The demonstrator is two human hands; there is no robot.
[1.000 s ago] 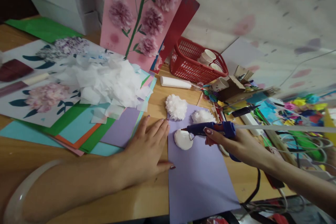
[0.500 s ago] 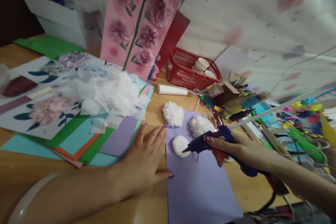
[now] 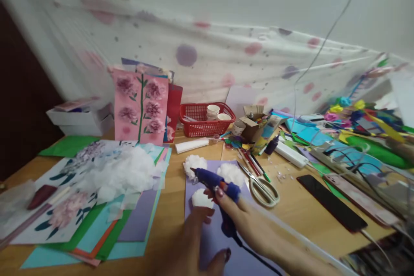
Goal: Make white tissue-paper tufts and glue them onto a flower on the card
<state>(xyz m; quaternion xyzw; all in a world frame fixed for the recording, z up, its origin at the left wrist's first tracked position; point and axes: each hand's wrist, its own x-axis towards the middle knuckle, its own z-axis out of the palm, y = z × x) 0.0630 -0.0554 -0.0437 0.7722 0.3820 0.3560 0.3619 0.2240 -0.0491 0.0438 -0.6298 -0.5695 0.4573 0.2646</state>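
My right hand grips a blue hot glue gun, its nozzle pointing left over the purple sheet. On that sheet lie a white round pad and two fluffy white paper flowers, one at the back left and one at the back right, partly behind the gun. My left hand, blurred, is just in front of the pad with thumb and fingers apart and nothing between them. Whether it touches the sheet I cannot tell.
Crumpled white tissue paper lies on coloured sheets at left. Scissors, pens and a black phone lie to the right. A red basket with paper cups stands behind, beside a pink flower picture.
The view has levelled and drawn back. The glue gun's nozzle has left the round pad and now points toward the back left. My left hand has moved from the sheet's left edge to before the pad.
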